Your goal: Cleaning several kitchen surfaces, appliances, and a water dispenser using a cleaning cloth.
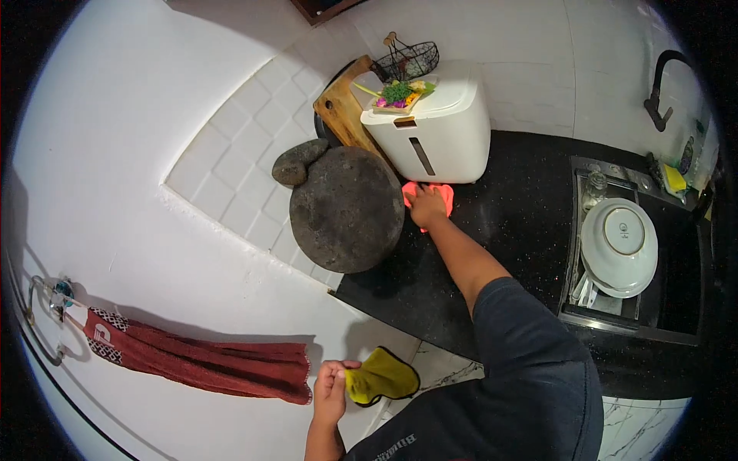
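Observation:
My right hand lies over a bright pink cloth, pressing it on the black speckled countertop. It is between a round dark stone slab and the foot of a white lidded bin-like container. The cloth's middle is hidden under my fingers. Lower down, my left hand pinches one end of a yellow cloth with dark edging, which hangs in front of the counter's edge.
A wooden cutting board leans behind the slab, beside an oblong stone. On the container stand a flower-filled tray and a wire basket. Upturned white dishes fill part of the sink. A red towel hangs left.

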{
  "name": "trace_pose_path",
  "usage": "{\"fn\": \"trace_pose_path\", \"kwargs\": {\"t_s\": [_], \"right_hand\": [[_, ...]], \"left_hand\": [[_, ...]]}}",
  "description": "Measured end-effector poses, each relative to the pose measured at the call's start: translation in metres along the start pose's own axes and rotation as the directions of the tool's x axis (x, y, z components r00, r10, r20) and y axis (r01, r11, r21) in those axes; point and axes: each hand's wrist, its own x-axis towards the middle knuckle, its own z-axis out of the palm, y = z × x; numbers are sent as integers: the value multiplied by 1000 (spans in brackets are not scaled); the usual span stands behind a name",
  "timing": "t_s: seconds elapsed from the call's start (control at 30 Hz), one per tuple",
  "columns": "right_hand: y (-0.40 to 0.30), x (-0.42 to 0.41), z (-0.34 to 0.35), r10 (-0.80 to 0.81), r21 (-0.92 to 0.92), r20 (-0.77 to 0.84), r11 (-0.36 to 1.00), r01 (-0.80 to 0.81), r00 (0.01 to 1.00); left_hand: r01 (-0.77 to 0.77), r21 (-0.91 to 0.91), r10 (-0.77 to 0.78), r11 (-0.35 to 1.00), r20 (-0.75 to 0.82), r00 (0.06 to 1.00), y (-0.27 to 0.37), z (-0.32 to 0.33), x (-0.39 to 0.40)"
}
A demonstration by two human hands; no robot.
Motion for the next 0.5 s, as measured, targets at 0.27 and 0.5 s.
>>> {"fn": "trace_pose_path", "kwargs": {"t_s": [0.27, 0.5], "right_hand": [[-11, -99, -17, -261, 78, -35, 962, 263, 965], [-127, -181, -14, -217, 176, 87, 964, 199, 972]], "left_hand": [[25, 23, -25, 999, -14, 1000, -2, -34, -64], [1, -77, -7, 997, -83, 997, -14, -52, -106]]}}
